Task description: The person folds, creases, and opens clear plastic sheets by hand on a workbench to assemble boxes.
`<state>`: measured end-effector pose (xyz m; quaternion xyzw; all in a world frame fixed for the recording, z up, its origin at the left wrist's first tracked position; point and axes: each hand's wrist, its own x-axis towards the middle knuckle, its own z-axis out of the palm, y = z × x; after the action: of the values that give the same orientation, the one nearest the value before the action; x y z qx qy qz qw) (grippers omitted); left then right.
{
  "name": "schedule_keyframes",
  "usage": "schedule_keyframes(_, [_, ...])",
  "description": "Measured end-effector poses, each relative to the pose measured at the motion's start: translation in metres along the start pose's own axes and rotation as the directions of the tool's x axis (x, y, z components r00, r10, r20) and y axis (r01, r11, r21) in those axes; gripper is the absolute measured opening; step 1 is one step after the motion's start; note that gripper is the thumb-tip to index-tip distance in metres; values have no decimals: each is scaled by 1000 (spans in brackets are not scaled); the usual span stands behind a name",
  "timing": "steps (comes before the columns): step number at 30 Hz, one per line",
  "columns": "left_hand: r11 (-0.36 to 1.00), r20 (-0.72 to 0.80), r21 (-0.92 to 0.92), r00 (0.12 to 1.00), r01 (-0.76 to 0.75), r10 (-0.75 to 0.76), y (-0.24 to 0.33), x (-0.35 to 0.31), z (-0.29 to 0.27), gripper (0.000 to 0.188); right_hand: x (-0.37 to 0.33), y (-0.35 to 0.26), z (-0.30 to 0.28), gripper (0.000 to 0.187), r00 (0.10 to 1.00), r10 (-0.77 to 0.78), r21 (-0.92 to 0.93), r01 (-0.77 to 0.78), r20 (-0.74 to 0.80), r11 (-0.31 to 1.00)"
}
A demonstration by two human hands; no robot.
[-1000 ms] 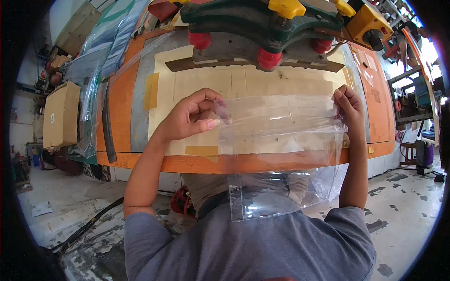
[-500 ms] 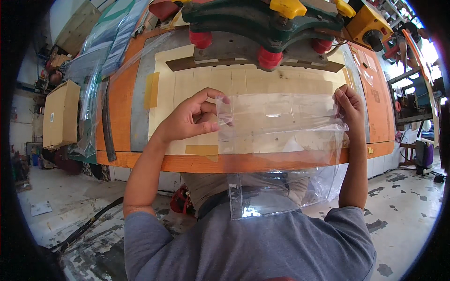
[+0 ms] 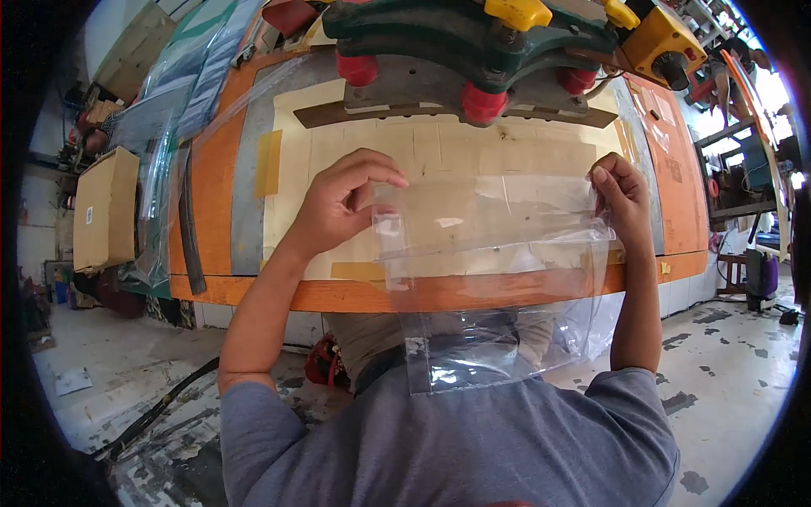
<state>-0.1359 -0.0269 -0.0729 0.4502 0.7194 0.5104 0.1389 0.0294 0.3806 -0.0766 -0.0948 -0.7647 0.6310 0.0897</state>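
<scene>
A clear plastic sheet [image 3: 498,253], folded or layered with creases and seams, spans between my hands. Its far part lies over the pale board [image 3: 338,152], and its near part hangs past the table's front edge over my lap. My left hand [image 3: 348,203] curls around the sheet's far left corner, index finger above and thumb partly behind the film. With thumb and fingers pinched, my right hand [image 3: 623,193] grips the far right corner. Just beyond the sheet, a long metal bar [image 3: 456,113] sits under the dark green press head [image 3: 422,42].
Orange table edging [image 3: 355,294] runs along the front. Red knobs [image 3: 483,103] and yellow knobs [image 3: 517,13] are on the press, beside a yellow control box [image 3: 663,49]. Plastic sheeting [image 3: 190,84] and a cardboard box [image 3: 106,209] are at the left. A dark strip [image 3: 191,228] lies there too.
Both hands have shifted slightly left with the plastic sheet. My left thumb and index finger have drawn closer together at its corner.
</scene>
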Motion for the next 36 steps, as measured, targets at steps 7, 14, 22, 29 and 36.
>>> schedule_keyframes(7, [997,-105,-46,993,-66,61,-17,-2,6,37,-1,-6,0,30,999,-41,0,41,20,999])
schedule_keyframes(14, [999,-95,-33,995,-42,38,-10,-3,3,32,-1,-7,-2,35,998,-55,60,53,39,997])
schedule_keyframes(22, [997,-234,79,971,-19,37,-10,4,6,34,-2,-7,-6,42,985,-143,91,134,97,987])
schedule_keyframes(29, [965,-290,230,956,123,-52,-12,-1,2,27,-3,-14,-11,47,975,-138,290,83,176,953])
schedule_keyframes(36, [949,-233,249,963,194,-135,-8,1,5,14,-6,-18,-10,56,980,-77,172,46,182,984])
